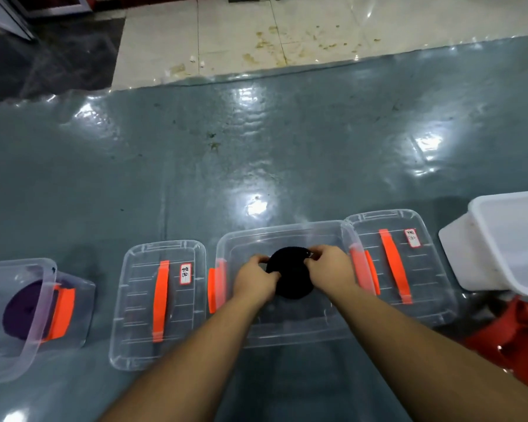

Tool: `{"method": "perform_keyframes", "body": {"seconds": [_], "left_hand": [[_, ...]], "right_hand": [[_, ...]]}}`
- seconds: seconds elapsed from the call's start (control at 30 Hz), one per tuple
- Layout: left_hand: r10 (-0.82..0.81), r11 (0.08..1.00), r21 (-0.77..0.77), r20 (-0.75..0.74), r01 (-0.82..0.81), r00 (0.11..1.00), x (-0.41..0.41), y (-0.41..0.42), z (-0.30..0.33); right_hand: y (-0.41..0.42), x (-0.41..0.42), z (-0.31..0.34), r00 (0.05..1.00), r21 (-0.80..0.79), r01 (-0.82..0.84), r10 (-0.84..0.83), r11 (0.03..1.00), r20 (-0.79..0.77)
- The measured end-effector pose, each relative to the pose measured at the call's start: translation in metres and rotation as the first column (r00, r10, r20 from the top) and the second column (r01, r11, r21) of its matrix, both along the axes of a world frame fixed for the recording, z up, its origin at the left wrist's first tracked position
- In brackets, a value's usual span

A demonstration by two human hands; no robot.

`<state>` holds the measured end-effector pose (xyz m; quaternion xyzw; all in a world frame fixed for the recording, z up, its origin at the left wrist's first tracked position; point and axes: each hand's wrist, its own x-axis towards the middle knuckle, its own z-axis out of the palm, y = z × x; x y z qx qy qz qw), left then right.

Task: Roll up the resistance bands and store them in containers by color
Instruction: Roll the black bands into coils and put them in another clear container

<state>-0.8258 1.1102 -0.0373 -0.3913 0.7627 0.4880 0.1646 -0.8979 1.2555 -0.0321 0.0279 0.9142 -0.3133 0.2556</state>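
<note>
Over the middle bin (287,236), both hands pinch the black roll (290,277) at its edges, left hand (255,283) and right hand (329,268), fingers curled round it. It seems above the bin's floor, though depth is hard to read. Lower it flat, keeping the coil tight, then let go together. A purple roll (20,312) sits in the left bin (34,339); lids (159,303) lie between.

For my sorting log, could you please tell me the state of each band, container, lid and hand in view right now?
Black band: rolled into a disc, held over the middle container.
Middle container: open, lid off.
Left hand: grips the black band.
Right hand: pinches the black band.
Purple band: rolled, inside the left container.
Left container: open.
Left lid: lying flat, off.
Right lid: lying flat, off.
White tub: open.
</note>
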Motion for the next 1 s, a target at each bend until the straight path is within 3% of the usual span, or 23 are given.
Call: {"method": "perform_keyframes", "body": {"seconds": [0.4,0.6,0.77,0.87,1.0], "left_hand": [[-0.015,0.995,-0.103,-0.017,0.014,1.000,-0.005,-0.003,-0.024],[0.039,0.991,-0.133,0.105,-0.025,0.994,-0.008,-0.002,-0.028],[-0.040,0.984,-0.166,0.151,0.065,0.988,-0.010,-0.002,-0.026],[-0.049,0.991,-0.115,0.169,0.069,0.984,-0.012,-0.005,-0.025],[0.034,0.996,0.072,0.146,-0.045,0.989,-0.010,-0.005,-0.020]], "right_hand": [[-0.003,-0.001,-0.024,0.999,0.030,0.053,-0.054,0.998,0.010],[-0.004,-0.001,-0.030,0.995,0.026,0.102,-0.102,0.994,0.015],[-0.004,-0.001,-0.026,0.998,0.120,0.044,-0.049,0.992,0.037],[-0.004,0.000,-0.018,0.999,0.184,-0.013,0.004,0.983,0.046],[-0.005,0.010,-0.001,0.991,0.208,-0.121,0.105,0.971,0.087]]}}
